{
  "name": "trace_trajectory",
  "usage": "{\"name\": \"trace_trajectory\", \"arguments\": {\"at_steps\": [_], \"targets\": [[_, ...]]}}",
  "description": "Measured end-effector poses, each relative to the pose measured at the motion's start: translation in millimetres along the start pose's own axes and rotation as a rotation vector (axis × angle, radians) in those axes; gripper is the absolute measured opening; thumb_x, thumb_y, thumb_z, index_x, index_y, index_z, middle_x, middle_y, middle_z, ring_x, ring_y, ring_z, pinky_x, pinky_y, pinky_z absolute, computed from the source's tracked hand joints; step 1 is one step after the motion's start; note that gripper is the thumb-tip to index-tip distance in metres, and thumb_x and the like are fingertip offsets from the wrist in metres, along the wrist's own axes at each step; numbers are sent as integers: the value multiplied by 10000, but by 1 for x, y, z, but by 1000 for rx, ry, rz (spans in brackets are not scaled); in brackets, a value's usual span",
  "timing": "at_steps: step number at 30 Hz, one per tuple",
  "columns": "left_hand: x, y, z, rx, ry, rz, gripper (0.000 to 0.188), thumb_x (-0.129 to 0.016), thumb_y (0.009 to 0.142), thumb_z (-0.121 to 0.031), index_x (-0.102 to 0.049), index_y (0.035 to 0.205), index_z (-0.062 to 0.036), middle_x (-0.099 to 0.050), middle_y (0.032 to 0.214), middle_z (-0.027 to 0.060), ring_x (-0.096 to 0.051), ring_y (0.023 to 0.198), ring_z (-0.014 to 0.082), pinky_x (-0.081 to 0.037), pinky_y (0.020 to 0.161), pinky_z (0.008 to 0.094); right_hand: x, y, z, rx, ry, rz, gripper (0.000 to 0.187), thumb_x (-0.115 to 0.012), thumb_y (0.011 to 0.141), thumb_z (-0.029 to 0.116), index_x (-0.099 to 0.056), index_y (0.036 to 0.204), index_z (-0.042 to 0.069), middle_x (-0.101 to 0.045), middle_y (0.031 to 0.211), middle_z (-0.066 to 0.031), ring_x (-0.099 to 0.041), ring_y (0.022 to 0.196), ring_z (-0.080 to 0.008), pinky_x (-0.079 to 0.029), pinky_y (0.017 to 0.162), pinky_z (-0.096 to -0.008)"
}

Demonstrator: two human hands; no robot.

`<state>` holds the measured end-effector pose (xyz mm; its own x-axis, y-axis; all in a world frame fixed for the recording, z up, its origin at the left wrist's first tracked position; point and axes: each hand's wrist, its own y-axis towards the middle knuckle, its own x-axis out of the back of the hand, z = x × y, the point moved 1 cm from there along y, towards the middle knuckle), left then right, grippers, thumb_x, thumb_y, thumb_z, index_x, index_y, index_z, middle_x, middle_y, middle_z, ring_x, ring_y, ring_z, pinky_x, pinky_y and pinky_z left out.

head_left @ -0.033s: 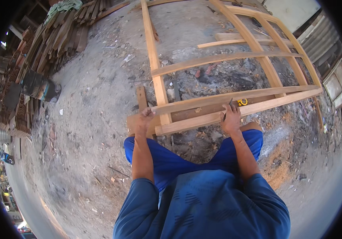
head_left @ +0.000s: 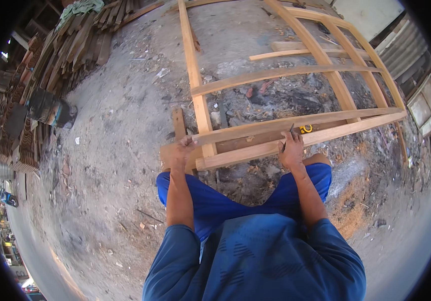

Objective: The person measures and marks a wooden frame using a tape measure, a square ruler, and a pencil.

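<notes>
My left hand is closed on the left end of a wooden slat, which lies across the upright of a pale timber frame. Between the fingers of my right hand is a thin dark pencil, its upper end by the slat. That hand rests against the nearest rail, which runs roughly alongside the slat in front of my knees. A yellow and black tape measure sits just right of my right fingers, between slat and rail.
Another crosspiece and two long timbers make up the frame farther off. Stacked planks and curved roof tiles stand at the left. Sawdust covers the ground by my right knee. A white panel leans at the right.
</notes>
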<state>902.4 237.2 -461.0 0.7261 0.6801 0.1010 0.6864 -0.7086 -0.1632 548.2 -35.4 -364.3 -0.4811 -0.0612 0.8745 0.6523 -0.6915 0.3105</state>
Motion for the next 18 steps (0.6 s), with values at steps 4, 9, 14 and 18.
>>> {"name": "trace_trajectory", "arguments": {"at_steps": [4,9,14,18], "targets": [[-16,-3,-2,171,84,-13,263,-654,1016,-255,-694,1107,-12,-651,862,-12,-575,736,90,-495,696,250,-5,-10,-14,-29,5,44,453,-744,852,182,-582,1266,97,-588,1244,-179,-510,1194,-414,-405,1030,-541],[11,12,25,286,-16,-99,253,-646,1024,-269,-712,1077,-31,-650,833,-8,-589,698,92,-530,659,260,-14,-10,2,-56,43,75,451,-742,853,180,-583,1268,98,-594,1233,-185,-530,1165,-421,-433,995,-539],[-7,17,26,301,-132,-123,203,-688,997,-225,-713,1072,-38,-663,853,-3,-609,709,95,-557,659,254,-16,-14,-12,-76,-15,86,461,-734,851,177,-574,1272,81,-615,1195,-217,-563,1106,-453,-464,955,-554],[-3,17,19,331,-52,-94,222,-736,962,-214,-708,1066,-20,-674,873,11,-629,710,100,-565,641,255,-32,-18,-20,-110,-50,139,476,-745,838,192,-575,1273,99,-611,1214,-181,-568,1143,-421,-484,954,-535]]}}
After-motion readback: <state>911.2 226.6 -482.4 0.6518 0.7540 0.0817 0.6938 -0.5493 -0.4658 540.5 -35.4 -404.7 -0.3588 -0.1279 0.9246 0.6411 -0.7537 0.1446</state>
